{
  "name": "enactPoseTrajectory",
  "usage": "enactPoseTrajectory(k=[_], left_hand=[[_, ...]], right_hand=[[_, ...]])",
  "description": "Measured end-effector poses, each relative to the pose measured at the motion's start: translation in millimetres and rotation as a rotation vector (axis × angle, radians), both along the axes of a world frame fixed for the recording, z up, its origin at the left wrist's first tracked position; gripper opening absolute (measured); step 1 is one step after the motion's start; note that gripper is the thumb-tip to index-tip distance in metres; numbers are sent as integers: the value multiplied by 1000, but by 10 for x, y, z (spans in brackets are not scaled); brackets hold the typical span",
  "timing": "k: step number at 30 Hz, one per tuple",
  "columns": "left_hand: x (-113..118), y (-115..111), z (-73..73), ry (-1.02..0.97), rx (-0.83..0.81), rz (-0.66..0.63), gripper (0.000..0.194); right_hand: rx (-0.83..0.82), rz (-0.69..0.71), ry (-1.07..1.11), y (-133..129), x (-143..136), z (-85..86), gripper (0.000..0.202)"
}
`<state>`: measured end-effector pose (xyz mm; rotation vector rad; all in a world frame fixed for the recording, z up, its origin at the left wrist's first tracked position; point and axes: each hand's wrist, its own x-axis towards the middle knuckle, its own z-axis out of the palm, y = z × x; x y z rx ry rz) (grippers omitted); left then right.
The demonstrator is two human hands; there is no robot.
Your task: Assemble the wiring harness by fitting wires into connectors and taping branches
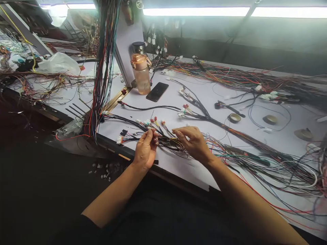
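Observation:
My left hand (146, 148) is closed at the table's front edge, thumb and fingers pinched together. A tiny pale piece shows at its fingertips, too small to name. To its right, my right hand (192, 139) hovers over the wires with thumb and index finger brought together; what lies between them is hidden. Beneath and between both hands runs a wire harness (176, 144) of dark and coloured wires. Its branches end in red and white connectors (155, 119) just beyond my fingers. A white connector with coloured wires (119, 140) lies left of my left hand.
A second taped harness (219, 123) crosses the table behind. A phone (157, 92) and a water bottle (141, 76) stand near the post. Tape rolls (234, 118) lie to the right. A thick wire bundle (103, 58) hangs at left; loose wires (255, 166) spread at right.

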<state>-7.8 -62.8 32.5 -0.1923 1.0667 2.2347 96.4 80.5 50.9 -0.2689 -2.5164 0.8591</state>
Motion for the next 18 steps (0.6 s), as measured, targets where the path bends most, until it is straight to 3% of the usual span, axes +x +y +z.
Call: enactPoseTrajectory(k=[4, 9, 13, 18], left_hand=[[17, -70, 7, 17, -25, 9, 22], [123, -113, -52, 73, -33, -35, 21], [273, -111, -120, 164, -103, -119, 25], [370, -121, -177, 270, -172, -155, 29]], right_hand=[[93, 133, -2, -26, 430, 4, 22], [155, 198, -39, -222, 852, -268, 10], [63, 193, -16, -273, 947, -401, 11], [61, 181, 27, -249, 927, -412, 9]])
